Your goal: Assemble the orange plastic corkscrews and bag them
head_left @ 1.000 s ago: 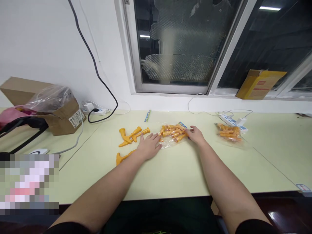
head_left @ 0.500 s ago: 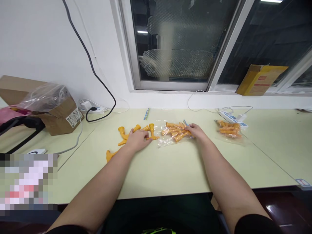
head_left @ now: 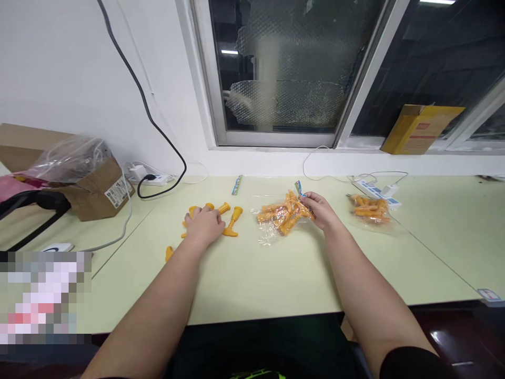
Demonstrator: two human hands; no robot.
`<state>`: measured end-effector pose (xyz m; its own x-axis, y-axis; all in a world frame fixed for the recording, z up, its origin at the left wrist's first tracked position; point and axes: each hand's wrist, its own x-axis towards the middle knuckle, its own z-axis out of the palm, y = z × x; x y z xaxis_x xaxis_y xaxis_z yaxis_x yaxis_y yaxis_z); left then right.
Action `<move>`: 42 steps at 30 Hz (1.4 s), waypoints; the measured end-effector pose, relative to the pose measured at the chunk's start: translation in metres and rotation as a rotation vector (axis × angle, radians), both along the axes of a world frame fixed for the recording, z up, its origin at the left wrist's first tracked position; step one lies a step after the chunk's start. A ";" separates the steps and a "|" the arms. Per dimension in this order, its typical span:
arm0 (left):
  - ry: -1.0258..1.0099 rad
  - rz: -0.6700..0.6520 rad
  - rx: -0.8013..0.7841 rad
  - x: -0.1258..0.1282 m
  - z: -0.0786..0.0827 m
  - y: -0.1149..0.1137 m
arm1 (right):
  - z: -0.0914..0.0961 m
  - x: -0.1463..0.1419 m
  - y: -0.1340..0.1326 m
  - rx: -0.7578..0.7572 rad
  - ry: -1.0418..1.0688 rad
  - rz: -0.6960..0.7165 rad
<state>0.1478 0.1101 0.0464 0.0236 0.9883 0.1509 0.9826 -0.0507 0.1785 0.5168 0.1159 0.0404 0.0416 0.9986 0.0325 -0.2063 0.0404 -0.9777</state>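
Orange plastic pieces [head_left: 235, 217] lie loose left of the clear plastic bag [head_left: 278, 221] on the pale green desk [head_left: 252, 279]. The left hand [head_left: 205, 226] rests palm-down over several of them; whether it grips one, I cannot tell. The right hand [head_left: 321, 210] pinches the bag's right corner, with more orange pieces inside. A second filled bag [head_left: 370, 209] lies further right.

The left hand [head_left: 204, 225] lies flat over loose orange plastic pieces [head_left: 232, 223] on the pale counter [head_left: 276, 279]. The fingers [head_left: 307, 197] of the right hand [head_left: 321, 210] are holding the corner of a clear bag [head_left: 276, 227] with more orange pieces inside, and another bag [head_left: 370, 209] lies to the right.
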 end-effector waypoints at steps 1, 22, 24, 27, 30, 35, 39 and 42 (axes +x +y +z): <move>-0.041 -0.033 0.054 0.004 0.000 -0.002 | 0.004 -0.001 -0.002 0.010 0.016 0.007; -0.293 -0.643 -0.078 0.049 -0.015 -0.032 | 0.059 0.001 -0.023 0.159 -0.053 0.048; -0.271 -0.647 -0.095 0.050 -0.019 -0.031 | 0.064 0.004 -0.023 0.172 -0.079 0.039; -0.245 -0.650 -0.114 0.051 -0.022 -0.030 | 0.073 0.009 -0.024 0.198 -0.134 0.020; -0.244 -0.642 -0.119 0.051 -0.023 -0.029 | 0.082 0.015 -0.024 0.190 -0.195 -0.004; -0.259 -0.637 -0.113 0.050 -0.026 -0.028 | 0.095 0.033 -0.025 0.150 -0.269 -0.093; -0.267 -0.650 -0.109 0.049 -0.030 -0.026 | 0.101 0.048 -0.026 0.111 -0.312 -0.160; -0.276 -0.654 -0.106 0.049 -0.031 -0.025 | 0.102 0.058 -0.027 0.100 -0.325 -0.209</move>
